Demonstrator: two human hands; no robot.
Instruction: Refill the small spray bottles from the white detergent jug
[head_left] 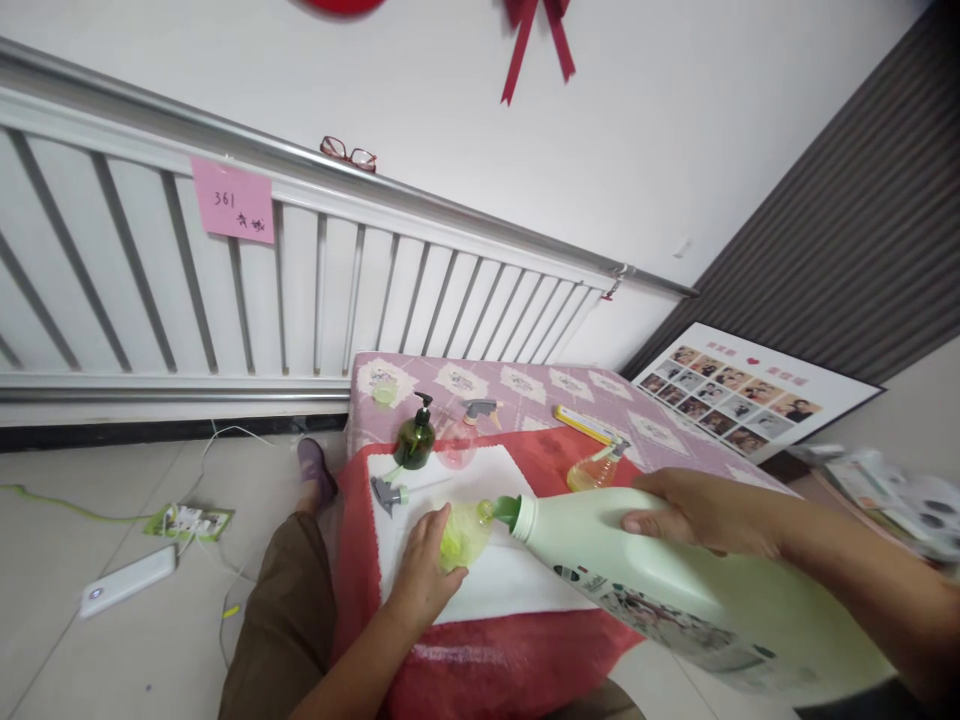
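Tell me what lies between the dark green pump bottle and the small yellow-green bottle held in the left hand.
Head view: a grey spray nozzle with its tube lies on the white cloth between them.

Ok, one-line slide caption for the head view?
Right hand tips large detergent jug into small green bottle steadied by left hand.

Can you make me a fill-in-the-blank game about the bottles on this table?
1. The right hand tips a big ____ jug.
2. The left hand steadies a small yellow-green ____.
3. A loose grey sprayer head lies on the ____ cloth.

Missing words: green; bottle; white
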